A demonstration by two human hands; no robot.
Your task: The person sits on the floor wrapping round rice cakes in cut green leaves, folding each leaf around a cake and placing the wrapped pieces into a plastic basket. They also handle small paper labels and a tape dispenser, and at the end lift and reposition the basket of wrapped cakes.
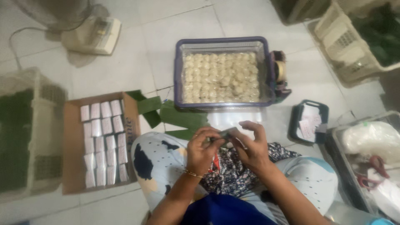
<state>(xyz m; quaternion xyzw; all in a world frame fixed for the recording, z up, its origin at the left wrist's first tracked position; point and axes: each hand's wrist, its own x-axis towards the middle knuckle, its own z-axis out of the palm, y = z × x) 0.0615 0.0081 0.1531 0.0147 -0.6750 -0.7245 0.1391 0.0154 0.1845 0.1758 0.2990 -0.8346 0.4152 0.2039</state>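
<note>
My left hand (203,149) and my right hand (252,146) meet over my lap, both pinching a small packet (227,133) wrapped in clear plastic. A gold bracelet circles my left wrist. In front of my knees lie green leaf strips (177,116) and a clear plastic sheet (233,118) on the tiled floor. Beyond them stands a blue-rimmed clear tub (221,41) filled with several pale round pieces.
A cardboard box (71,175) at left holds rows of white wrapped packets (102,143). A crate of green leaves (16,137) sits far left, a scale (93,35) behind it. A tape dispenser (280,73), a dark tray (296,125) with paper labels, and baskets (354,50) stand at right.
</note>
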